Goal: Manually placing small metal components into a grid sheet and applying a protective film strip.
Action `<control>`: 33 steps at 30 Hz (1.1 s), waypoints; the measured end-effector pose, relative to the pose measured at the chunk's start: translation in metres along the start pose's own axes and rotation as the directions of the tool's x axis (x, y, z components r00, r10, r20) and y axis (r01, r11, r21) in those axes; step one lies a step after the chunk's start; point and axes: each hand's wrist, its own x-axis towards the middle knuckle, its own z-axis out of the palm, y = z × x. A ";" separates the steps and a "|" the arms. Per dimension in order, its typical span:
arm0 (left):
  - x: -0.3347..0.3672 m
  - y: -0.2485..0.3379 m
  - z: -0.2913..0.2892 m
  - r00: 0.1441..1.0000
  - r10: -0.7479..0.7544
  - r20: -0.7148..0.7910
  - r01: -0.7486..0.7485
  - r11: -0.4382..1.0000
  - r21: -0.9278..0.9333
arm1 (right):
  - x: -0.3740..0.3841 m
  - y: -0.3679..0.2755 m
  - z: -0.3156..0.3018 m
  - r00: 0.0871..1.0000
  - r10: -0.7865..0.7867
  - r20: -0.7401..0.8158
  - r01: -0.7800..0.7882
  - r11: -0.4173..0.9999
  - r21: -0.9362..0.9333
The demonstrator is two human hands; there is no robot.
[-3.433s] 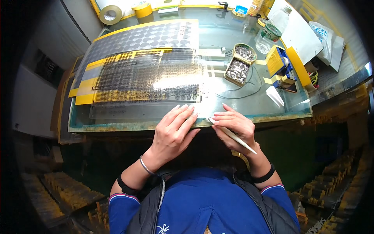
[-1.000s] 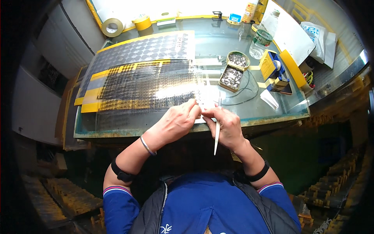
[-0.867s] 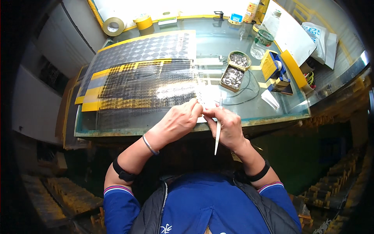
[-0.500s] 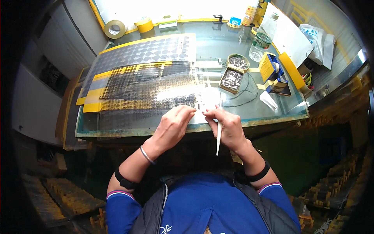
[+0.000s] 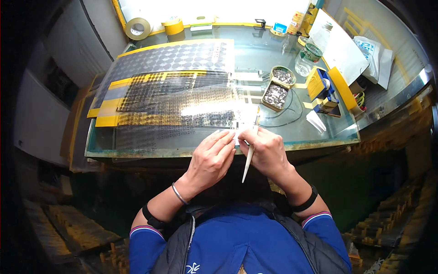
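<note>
My left hand (image 5: 212, 156) lies with its fingers stretched out and close together at the front edge of the glass-topped table (image 5: 301, 134). My right hand (image 5: 266, 148) grips a slim white-handled brush (image 5: 248, 165). Its tip points away from me and its tapered handle end hangs below the hand. The fingertips of both hands nearly meet over a bright white patch. Whether a small piece lies under them cannot be made out. Beyond my left hand a clear film sheet (image 5: 155, 137) with rows of small dark marks overlaps other patterned sheets.
Two small tins, one round (image 5: 283, 76) and one square (image 5: 275, 96), hold dark and white bits. On the right stand a clear bottle (image 5: 303, 64) and a blue tape dispenser (image 5: 319, 86). Two tape rolls (image 5: 138, 29) (image 5: 173, 26) sit at the back left.
My left hand has gone from bent fingers to stretched ones and come slightly nearer to me. In my right hand the brush has tilted, its handle end swinging left.
</note>
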 end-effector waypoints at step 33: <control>0.032 -0.014 0.007 0.989 -0.147 0.029 0.150 0.963 -0.224 | -0.045 0.032 -0.019 0.787 0.144 -0.600 0.005 0.971 0.241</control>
